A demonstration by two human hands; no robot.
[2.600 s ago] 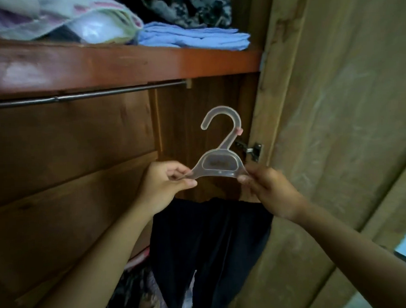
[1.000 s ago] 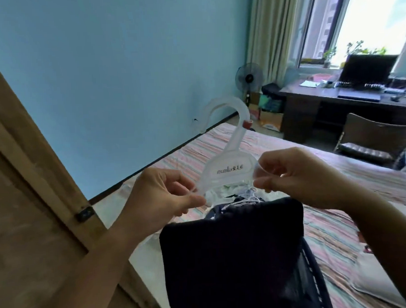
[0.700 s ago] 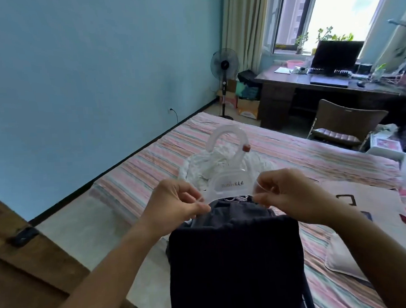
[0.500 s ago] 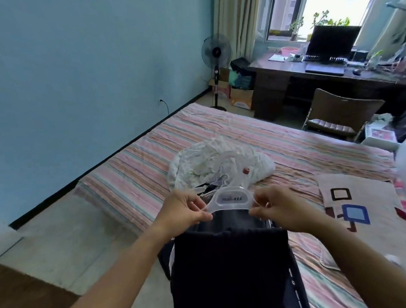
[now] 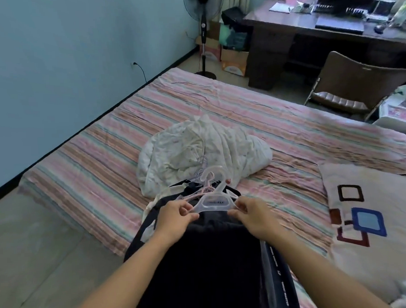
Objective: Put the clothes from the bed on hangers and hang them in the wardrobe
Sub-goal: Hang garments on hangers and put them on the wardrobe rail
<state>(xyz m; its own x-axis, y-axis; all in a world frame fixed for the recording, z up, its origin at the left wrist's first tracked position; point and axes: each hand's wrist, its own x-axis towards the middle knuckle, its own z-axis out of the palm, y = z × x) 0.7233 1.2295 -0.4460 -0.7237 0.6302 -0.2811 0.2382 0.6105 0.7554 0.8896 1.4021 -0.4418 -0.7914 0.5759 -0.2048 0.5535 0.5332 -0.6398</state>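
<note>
Since the earlier frames: view turned from the wardrobe interior to the bed (image 5: pixel 100 158); both hands and their load came down to its near edge.

Item 1: clear plastic hanger (image 5: pixel 213 200). Location: above the near edge of the bed, between the two hands. Left hand (image 5: pixel 176 215) pinched together on the left shoulder of the hanger; right hand (image 5: pixel 251 212) pinched on the right shoulder. Hook points up and away. Judged light, stiff, somewhat slick; best held at the shoulders as now, or by the hook once loaded.

Item 2: dark garment (image 5: pixel 202 270). Hangs from the hanger towards the viewer, covering the lower centre. Judged soft, limp, moderately heavy for the small hanger; likely to slide off if the hanger tips. Whether it is clipped or merely draped cannot be told.

Item 3: white crumpled garment (image 5: pixel 197 149). Heaped on the bed, just beyond the hanger. Soft, light; take hold at collar or waistband, neither of which shows.

Item 4: spare hangers (image 5: pixel 203 174), pale pink and clear, lying between the white heap and the held hanger; count not legible.

Containers: cardboard boxes (image 5: pixel 232 59) on the floor far off beside the desk (image 5: pixel 285 27); contents not legible. Wardrobe not in view.
</note>
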